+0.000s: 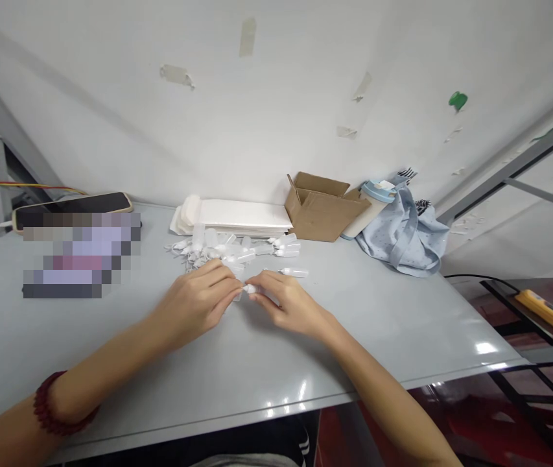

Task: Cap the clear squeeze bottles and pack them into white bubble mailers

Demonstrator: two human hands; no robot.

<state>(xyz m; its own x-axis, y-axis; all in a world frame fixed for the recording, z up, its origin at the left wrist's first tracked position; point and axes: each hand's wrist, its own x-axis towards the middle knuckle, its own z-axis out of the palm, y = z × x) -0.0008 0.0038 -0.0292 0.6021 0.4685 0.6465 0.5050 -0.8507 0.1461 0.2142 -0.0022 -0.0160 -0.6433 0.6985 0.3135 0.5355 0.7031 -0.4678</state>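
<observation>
1. Head view, left hand: its grip looks narrow, thumb and forefinger drawn together at the tapered end of a small bottle; whether they close on that end I cannot tell, as the fingers cover it
2. Head view, right hand: its grip is a tight pinch on this white, smooth-looking bottle, held over the worktop at the front of the pile; a scrap of translucent material shows just under the left fingertips
3. Head view, behind the hands: a loose heap of small bottles, clear-bodied, slim, with white pointed tops; one single bottle lies on its side near the right hand
4. Head view, back of the worktop: flat white cartons, stacked, long and crisp-edged; touching them, a brown cardboard box with open flaps; beside it a cup with a pale blue lid, then a soft, crumpled blue cloth bag
5. Head view, left side: a black glossy phone in a light case, with a pixelated patch in front of it
6. Head view, surfaces: the worktop is grey and shiny, catching bright glints; the white wall carries scraps of tape; a dark red beaded bracelet rings the left wrist
</observation>
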